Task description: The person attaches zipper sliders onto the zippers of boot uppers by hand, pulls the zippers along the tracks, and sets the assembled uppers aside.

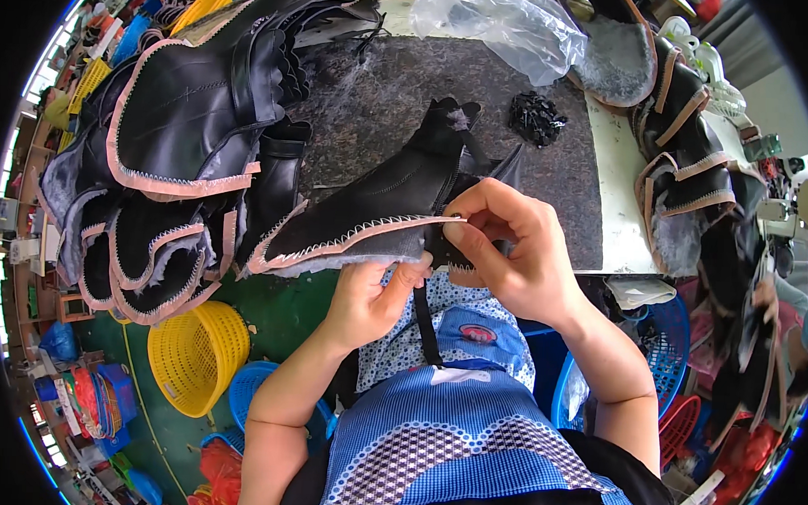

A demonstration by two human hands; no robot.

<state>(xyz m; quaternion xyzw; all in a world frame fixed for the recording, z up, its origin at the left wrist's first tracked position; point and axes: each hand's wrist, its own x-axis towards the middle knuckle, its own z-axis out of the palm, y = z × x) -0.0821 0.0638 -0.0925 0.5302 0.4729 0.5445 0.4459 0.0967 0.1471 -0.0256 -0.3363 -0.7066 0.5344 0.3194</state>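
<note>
A black leather boot upper (384,194) lies across the near edge of the worktable, with a pinkish edge strip, pale zigzag stitching and grey fleece lining. My left hand (376,296) is closed on its lower edge, thumb and fingers pressed together around the material. Above and to the right, my right hand (524,252) pinches the stitched edge between thumb and forefinger. A tiny dark thing shows at those fingertips, too small to name. Further back on the table sits a small heap of shiny black pieces (537,119).
Stacked boot uppers (191,111) hang over the table's left side, and more (683,164) lie along its right. A clear plastic bag (501,29) rests at the back. Below stand a yellow basket (196,356) on the left and a blue basket (667,351) on the right.
</note>
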